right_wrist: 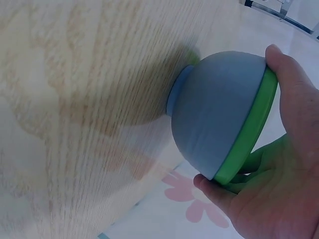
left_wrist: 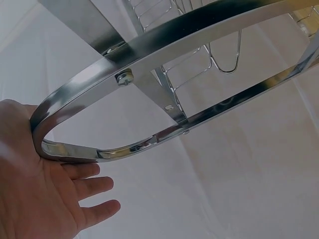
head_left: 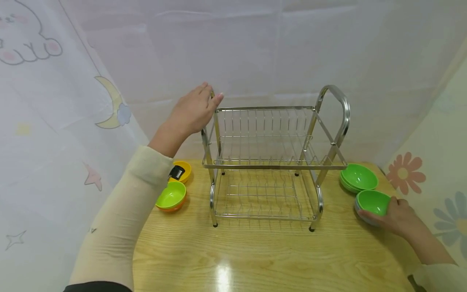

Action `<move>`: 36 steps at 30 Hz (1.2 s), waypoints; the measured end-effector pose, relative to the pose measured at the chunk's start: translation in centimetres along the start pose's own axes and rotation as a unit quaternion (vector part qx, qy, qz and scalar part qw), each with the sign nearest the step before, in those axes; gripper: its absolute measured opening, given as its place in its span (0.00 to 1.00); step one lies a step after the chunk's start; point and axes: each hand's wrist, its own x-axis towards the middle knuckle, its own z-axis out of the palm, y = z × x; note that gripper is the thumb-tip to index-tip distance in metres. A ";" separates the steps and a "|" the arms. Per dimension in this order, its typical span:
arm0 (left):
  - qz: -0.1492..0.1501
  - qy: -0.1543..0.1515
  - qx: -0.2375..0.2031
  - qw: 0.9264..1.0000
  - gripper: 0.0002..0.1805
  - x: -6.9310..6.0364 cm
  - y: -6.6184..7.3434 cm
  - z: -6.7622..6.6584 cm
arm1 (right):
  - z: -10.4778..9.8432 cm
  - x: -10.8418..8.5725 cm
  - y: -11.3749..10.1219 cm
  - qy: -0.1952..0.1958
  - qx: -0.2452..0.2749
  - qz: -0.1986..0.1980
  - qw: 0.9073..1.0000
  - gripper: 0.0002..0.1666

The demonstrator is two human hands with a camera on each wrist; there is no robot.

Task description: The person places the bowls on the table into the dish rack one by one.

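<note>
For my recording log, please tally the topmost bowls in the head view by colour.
Green bowls: 2
Lime bowl: 1
Yellow-orange bowl: 1
Total: 4 topmost bowls; those nested underneath are left out.

I see a green bowl (head_left: 374, 202) inside a grey-blue bowl (right_wrist: 214, 107), a pair of bright green bowls (head_left: 359, 177), a lime-green bowl (head_left: 171, 195), an orange bowl (head_left: 175, 208) and a yellow-orange bowl (head_left: 187, 171). The rack (head_left: 273, 166) reaches me as silver with black feet (head_left: 215, 225), the table (head_left: 270, 255) as yellowish wood grain. My feed shows a white curtain (head_left: 54, 142) with a yellow moon (head_left: 114, 97) and pink star (head_left: 93, 177), a coral flower (head_left: 403, 173), a cream sleeve (head_left: 116, 219).
</note>
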 end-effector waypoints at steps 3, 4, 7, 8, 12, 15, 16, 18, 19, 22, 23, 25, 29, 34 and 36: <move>-0.001 -0.001 -0.006 1.000 0.45 0.0 0.0 0.0 | -0.2 -0.2 -0.2 0.009 -0.003 0.000 1.000 0.73; -0.001 -0.002 -0.006 1.000 0.45 0.0 0.0 0.1 | -0.2 -0.3 -0.2 0.009 -0.004 0.001 1.000 0.73; 0.003 0.001 -0.006 1.000 0.44 0.0 0.1 0.1 | -0.4 -0.4 -0.2 0.012 -0.006 0.004 1.000 0.74; 0.004 0.003 -0.005 1.000 0.44 0.0 0.1 0.1 | -0.5 -0.5 -0.2 0.013 -0.007 0.006 1.000 0.74; 0.010 0.005 0.003 1.000 0.43 0.0 0.1 0.2 | -0.8 -0.6 -0.2 0.018 -0.006 0.009 1.000 0.77; 0.011 0.005 0.005 1.000 0.42 0.1 0.0 0.4 | -1.1 -0.7 -0.4 0.023 -0.007 0.007 1.000 0.78; 0.011 0.006 0.005 1.000 0.42 0.1 0.0 0.4 | -1.2 -0.8 -0.5 0.024 -0.008 0.006 1.000 0.78; 0.009 0.007 0.003 1.000 0.42 0.1 0.0 0.4 | -1.5 -1.0 -0.7 0.027 -0.009 0.004 1.000 0.77; 0.009 0.007 0.003 1.000 0.42 0.1 0.0 0.5 | -1.7 -1.1 -0.9 0.027 -0.010 0.003 1.000 0.77; 0.007 0.009 0.002 1.000 0.42 0.2 0.0 0.5 | -2.1 -1.4 -1.3 0.030 -0.008 -0.003 1.000 0.76; 0.008 0.010 0.001 1.000 0.42 0.2 0.0 0.5 | -2.1 -1.5 -1.4 0.034 -0.005 -0.008 0.999 0.76; 0.008 0.012 0.001 1.000 0.42 0.1 0.0 0.4 | -2.2 -1.7 -1.7 0.046 0.003 -0.019 0.999 0.77; 0.010 0.016 -0.002 1.000 0.42 0.0 0.0 0.4 | -2.4 -2.1 -2.5 0.074 0.024 -0.047 0.996 0.79; 0.005 0.013 -0.009 1.000 0.42 -0.1 -0.1 0.3 | -2.9 -2.5 -3.5 0.079 0.027 -0.058 0.995 0.78; 0.004 0.012 -0.010 1.000 0.42 -0.1 -0.1 0.3 | -3.1 -2.7 -3.9 0.078 0.022 -0.058 0.995 0.77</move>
